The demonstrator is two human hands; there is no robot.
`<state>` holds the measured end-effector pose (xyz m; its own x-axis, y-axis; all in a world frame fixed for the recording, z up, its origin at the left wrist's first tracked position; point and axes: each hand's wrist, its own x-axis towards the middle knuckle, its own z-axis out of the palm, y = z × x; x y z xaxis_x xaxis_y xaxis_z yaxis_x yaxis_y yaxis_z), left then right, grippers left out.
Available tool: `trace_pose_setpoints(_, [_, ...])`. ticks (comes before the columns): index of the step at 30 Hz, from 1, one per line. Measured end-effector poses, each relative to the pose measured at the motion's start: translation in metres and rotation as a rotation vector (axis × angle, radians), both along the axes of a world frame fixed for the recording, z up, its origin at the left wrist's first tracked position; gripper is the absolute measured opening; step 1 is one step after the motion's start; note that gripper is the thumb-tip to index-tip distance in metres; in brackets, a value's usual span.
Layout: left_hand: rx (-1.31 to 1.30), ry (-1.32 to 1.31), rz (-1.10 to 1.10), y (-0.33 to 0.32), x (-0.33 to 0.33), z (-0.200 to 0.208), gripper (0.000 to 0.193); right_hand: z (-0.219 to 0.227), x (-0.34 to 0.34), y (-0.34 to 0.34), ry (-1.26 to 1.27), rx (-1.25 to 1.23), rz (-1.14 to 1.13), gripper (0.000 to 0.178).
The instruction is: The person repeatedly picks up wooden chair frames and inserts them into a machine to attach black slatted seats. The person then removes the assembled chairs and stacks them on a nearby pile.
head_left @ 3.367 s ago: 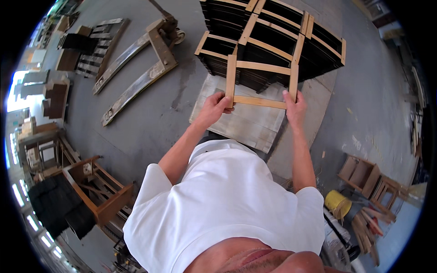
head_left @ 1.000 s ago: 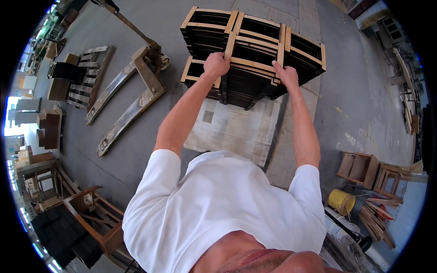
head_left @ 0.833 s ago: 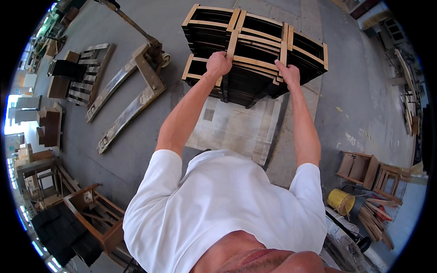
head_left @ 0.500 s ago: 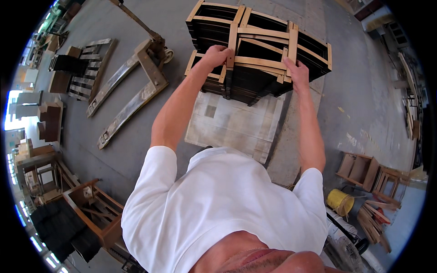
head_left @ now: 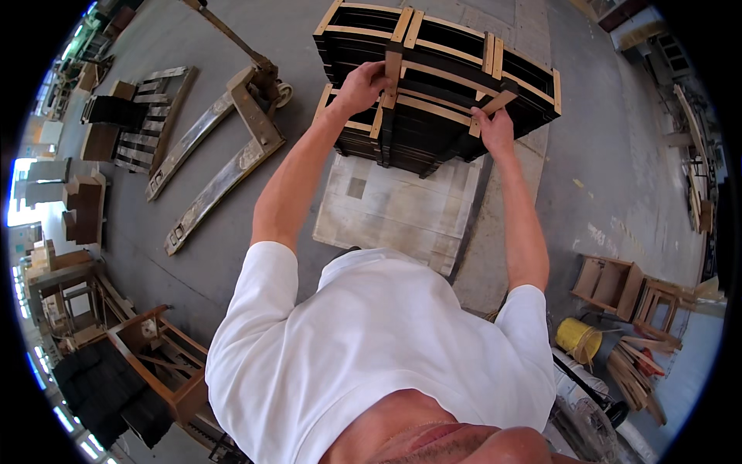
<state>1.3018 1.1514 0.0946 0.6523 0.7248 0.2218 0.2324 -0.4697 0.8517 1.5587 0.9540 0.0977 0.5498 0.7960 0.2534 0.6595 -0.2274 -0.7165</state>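
Note:
Both my hands are on a wooden frame [head_left: 452,69] with dark faces and pale edges, tilted over a stack of similar dark frames [head_left: 433,139]. My left hand [head_left: 362,87] is closed at the frame's left end piece, its fingertips partly hidden behind the wood. At the right end piece, my right hand [head_left: 495,130] grips the lower end with thumb and fingers. More dark frames with pale edges stand stacked to either side and behind. The stack rests at the far end of a worn, pale board [head_left: 394,209] on the floor.
A pallet jack [head_left: 259,116] with two long forks stands at left, beside a slatted pallet [head_left: 154,116] bearing dark pieces. Near left is a brown wooden frame [head_left: 166,356]. A yellow bucket [head_left: 578,340], wood offcuts [head_left: 634,375] and a small wooden cabinet [head_left: 607,286] lie at right.
The held frame has tipped, so its dark faces now show more and its near pale edge has turned away. My left hand rose slightly; my right hand shifted a little down and left.

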Motion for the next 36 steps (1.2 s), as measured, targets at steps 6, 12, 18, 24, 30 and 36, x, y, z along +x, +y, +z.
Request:
trace_pose_setpoints(6, [0.038,0.009,0.109,-0.013,0.002,-0.007,0.033,-0.008,0.0,0.005,0.025,-0.058,0.008,0.042])
trace_pose_setpoints(12, [0.049,0.038,0.224,-0.042,0.016,0.002,0.033,-0.016,0.008,0.001,-0.036,-0.058,-0.005,0.041])
trace_pose_setpoints(18, [0.106,-0.043,0.244,-0.041,0.017,-0.008,0.031,-0.008,0.006,0.001,-0.042,-0.017,0.011,0.04])
trace_pose_setpoints(24, [0.096,0.114,0.031,-0.009,0.0,0.014,0.04,-0.001,0.032,-0.015,0.122,0.032,0.125,0.046])
trace_pose_setpoints(30, [-0.658,-0.113,-0.111,-0.025,-0.035,0.102,0.047,0.092,0.004,-0.042,0.755,0.087,0.108,0.044])
trace_pose_setpoints(36, [-0.518,-0.265,-0.073,-0.063,-0.054,0.161,0.045,0.149,-0.017,-0.059,0.776,0.237,0.078,0.048])
